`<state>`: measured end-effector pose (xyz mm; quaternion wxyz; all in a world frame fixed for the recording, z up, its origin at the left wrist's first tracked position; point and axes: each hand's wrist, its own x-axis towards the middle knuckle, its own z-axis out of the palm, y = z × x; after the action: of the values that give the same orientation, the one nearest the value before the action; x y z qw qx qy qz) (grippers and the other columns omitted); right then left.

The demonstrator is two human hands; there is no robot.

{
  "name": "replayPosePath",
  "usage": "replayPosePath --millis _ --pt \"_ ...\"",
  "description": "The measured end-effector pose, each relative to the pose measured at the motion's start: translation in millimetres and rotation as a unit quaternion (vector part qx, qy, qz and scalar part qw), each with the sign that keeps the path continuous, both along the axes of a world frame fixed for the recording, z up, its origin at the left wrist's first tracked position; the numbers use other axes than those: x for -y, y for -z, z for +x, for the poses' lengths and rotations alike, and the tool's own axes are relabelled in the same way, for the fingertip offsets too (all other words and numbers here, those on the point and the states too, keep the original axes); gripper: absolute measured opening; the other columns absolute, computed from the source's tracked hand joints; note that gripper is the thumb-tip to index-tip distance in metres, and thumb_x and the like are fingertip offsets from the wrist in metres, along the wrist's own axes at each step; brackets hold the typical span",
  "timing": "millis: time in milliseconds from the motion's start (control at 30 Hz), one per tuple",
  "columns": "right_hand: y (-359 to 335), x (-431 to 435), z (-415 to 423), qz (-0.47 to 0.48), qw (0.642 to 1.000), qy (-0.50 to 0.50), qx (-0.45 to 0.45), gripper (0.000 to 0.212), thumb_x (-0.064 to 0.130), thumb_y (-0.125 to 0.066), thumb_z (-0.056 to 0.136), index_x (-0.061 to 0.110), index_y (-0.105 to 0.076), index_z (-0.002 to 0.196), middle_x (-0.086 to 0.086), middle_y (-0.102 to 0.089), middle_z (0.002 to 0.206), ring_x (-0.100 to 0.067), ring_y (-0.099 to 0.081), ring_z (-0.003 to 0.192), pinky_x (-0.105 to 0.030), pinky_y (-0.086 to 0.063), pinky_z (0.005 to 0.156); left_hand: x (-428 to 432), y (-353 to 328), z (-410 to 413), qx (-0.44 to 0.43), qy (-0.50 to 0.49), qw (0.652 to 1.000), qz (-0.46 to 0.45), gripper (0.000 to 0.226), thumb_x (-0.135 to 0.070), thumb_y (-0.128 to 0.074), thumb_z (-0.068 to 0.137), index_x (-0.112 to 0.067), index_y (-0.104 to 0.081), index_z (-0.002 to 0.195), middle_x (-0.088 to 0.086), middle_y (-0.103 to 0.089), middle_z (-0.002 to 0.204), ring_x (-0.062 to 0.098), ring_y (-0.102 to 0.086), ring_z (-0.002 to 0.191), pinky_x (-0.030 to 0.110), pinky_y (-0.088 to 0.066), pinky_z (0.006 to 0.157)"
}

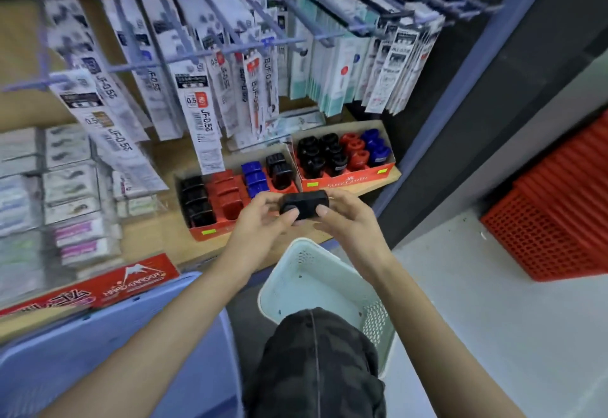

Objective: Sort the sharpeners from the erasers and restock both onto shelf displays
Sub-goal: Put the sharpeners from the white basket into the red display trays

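Note:
A black sharpener (304, 204) is held between my left hand (263, 220) and my right hand (342, 217), fingers of both pinching its ends, just in front of the wooden shelf (154, 240). On the shelf a red display box (207, 231) holds rows of black, red and blue sharpeners. To its right, a second red box (348, 180) holds round black, red and blue sharpeners. Stacked eraser packs (70, 187) fill clear bins at the left.
A pale green basket (316, 286) sits below my hands by my knee, looking nearly bare inside. Pen refill packs (204, 115) hang on hooks above the boxes. A red crate (556, 217) stands on the floor at right. A blue shelf edge (98, 328) lies at lower left.

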<state>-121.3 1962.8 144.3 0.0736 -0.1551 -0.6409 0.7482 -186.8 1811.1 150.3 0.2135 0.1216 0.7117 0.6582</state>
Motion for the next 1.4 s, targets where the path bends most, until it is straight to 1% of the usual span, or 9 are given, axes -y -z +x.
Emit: replayPosePath --millis 100,167,300,433,867,1067,1233,1333,1400 --pt "-14 -3 -28 0.146 0.989 -0.005 -0.009 0.033 0.005 -0.059 0.091 0.016 -0.060 0.121 0.001 -0.061 0.115 -0.014 -0.059 0.102 -0.015 -0.050 0.079 16 7 -9 -0.112 -0.040 0.987 -0.106 0.027 -0.018 -0.068 0.085 -0.022 -0.056 0.110 -0.005 -0.058 0.113 0.009 -0.063 0.090 0.021 -0.048 0.080" --pt "-20 -12 -50 0.323 0.946 -0.027 -0.016 0.036 0.005 -0.059 0.091 0.016 -0.059 0.125 0.007 -0.055 0.111 -0.005 -0.054 0.095 -0.002 -0.040 0.082 33 19 -17 -0.250 -0.079 0.939 -0.224 0.040 -0.022 -0.070 0.084 -0.013 -0.056 0.120 0.000 -0.052 0.120 0.013 -0.056 0.104 0.022 -0.042 0.088" --pt "-16 -25 -86 0.507 0.855 -0.108 -0.017 0.037 0.004 -0.059 0.090 0.012 -0.059 0.126 -0.001 -0.050 0.110 -0.016 -0.054 0.099 -0.018 -0.041 0.092 55 52 -24 -0.327 -0.067 0.849 -0.409 0.060 -0.028 -0.064 0.088 -0.005 -0.042 0.139 0.017 -0.032 0.149 0.035 -0.028 0.138 0.047 -0.026 0.111" --pt "-11 -27 -102 0.581 0.784 -0.218 0.017 0.040 0.008 -0.057 0.092 0.013 -0.054 0.131 -0.008 -0.054 0.121 -0.023 -0.054 0.107 -0.029 -0.041 0.092 56 71 -25 -0.356 -0.054 0.805 -0.472 0.070 -0.025 -0.072 0.081 -0.004 -0.041 0.140 0.023 -0.036 0.147 0.043 -0.032 0.136 0.057 -0.033 0.103" --pt "5 -20 -105 0.660 0.723 -0.202 -0.030 0.035 0.007 -0.053 0.094 0.009 -0.056 0.128 -0.010 -0.055 0.121 -0.030 -0.058 0.105 -0.042 -0.049 0.085 55 76 -24 -0.375 -0.062 0.799 -0.467 0.070 -0.023 -0.069 0.084 -0.003 -0.036 0.142 0.021 -0.034 0.148 0.039 -0.027 0.139 0.052 -0.027 0.108" --pt "24 -15 -96 0.651 0.739 -0.171 -0.043 0.033 0.000 -0.059 0.090 0.004 -0.060 0.123 -0.010 -0.049 0.115 -0.022 -0.061 0.092 -0.017 -0.043 0.076 57 78 -26 -0.386 -0.065 0.796 -0.463 0.072 -0.021 -0.071 0.082 -0.003 -0.037 0.142 0.021 -0.036 0.147 0.039 -0.030 0.138 0.052 -0.029 0.106" --pt "28 -8 -94 0.637 0.757 -0.134 -0.051 0.035 0.008 -0.060 0.091 0.007 -0.060 0.126 -0.011 -0.052 0.112 -0.025 -0.058 0.096 -0.040 -0.054 0.075 56 76 -26 -0.390 -0.075 0.803 -0.445 0.071 -0.021 -0.071 0.082 -0.004 -0.037 0.142 0.021 -0.035 0.148 0.038 -0.029 0.138 0.050 -0.026 0.107" --pt "35 -6 -75 0.576 0.815 -0.064 0.003 0.050 0.019 -0.061 0.091 0.013 -0.045 0.139 -0.008 -0.043 0.132 -0.018 -0.048 0.114 -0.030 -0.045 0.094 61 75 -25 -0.377 -0.110 0.816 -0.424 0.069 -0.026 -0.065 0.087 -0.004 -0.033 0.144 0.019 -0.028 0.152 0.035 -0.022 0.142 0.047 -0.019 0.111" --pt "45 -3 -60 0.510 0.858 -0.027 0.061 0.050 0.024 -0.063 0.090 0.011 -0.045 0.135 -0.006 -0.042 0.132 -0.017 -0.049 0.115 -0.027 -0.042 0.092 67 77 -26 -0.338 -0.154 0.825 -0.425 0.070 -0.028 -0.065 0.086 -0.001 -0.033 0.142 0.023 -0.028 0.150 0.039 -0.022 0.140 0.050 -0.020 0.112"
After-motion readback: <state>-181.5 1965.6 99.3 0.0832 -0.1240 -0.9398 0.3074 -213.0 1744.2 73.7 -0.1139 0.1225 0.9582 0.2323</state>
